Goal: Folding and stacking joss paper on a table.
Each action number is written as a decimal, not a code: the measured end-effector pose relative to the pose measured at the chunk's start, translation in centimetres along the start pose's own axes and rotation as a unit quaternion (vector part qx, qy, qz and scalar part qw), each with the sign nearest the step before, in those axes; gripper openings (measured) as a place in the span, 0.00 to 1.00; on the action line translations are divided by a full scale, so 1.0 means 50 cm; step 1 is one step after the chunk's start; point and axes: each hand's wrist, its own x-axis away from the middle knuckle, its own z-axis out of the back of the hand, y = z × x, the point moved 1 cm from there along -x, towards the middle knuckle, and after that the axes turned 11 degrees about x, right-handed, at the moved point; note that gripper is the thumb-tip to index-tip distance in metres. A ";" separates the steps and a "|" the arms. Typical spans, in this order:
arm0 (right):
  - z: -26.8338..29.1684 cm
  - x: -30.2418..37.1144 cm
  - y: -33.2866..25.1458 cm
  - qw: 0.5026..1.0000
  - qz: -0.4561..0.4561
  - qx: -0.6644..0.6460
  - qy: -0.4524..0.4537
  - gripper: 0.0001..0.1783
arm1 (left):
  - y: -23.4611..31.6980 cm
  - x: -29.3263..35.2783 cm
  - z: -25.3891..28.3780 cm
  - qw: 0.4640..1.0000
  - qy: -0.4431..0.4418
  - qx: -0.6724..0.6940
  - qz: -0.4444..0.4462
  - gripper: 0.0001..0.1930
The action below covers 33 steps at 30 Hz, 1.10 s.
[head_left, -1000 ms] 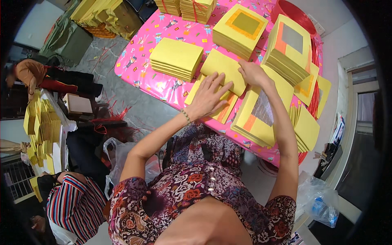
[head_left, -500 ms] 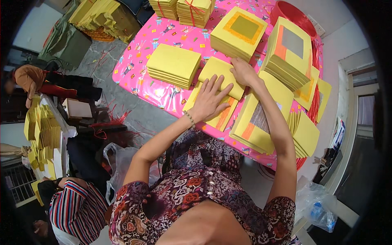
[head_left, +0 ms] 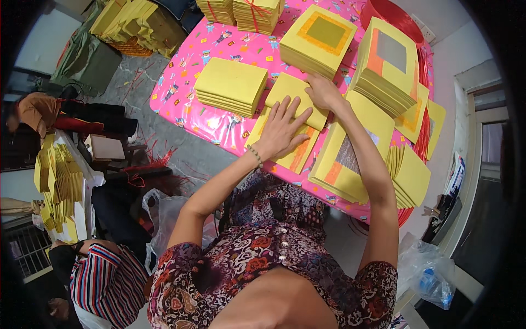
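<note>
In front of me lies yellow joss paper (head_left: 287, 89) with its far part folded over toward me, an orange strip showing on the layer beneath. My left hand (head_left: 282, 127) rests flat across the fold's near edge, fingers spread and a beaded bracelet on the wrist. At the far right corner of the folded part, my right hand (head_left: 324, 94) presses with its fingers bent together; its fingertips are partly hidden. Just left sits a stack of folded joss paper (head_left: 231, 82). Close to my right forearm is a flat stack with a silver patch (head_left: 350, 151).
Taller joss paper stacks (head_left: 318, 41) (head_left: 386, 66) and tied bundles (head_left: 256, 15) stand farther back on the pink table cover (head_left: 183, 107). A red basin (head_left: 392, 19) and red strings are at the far right. Two people work at the left, beside a table of yellow paper (head_left: 63, 175).
Both hands stay on the folded joss paper in nearly the same pose. The whole view has shifted very slightly.
</note>
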 end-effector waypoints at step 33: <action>-0.023 0.004 -0.071 0.994 -0.065 0.064 0.062 0.26 | -0.001 -0.008 0.006 0.999 -0.045 -0.008 0.006 0.37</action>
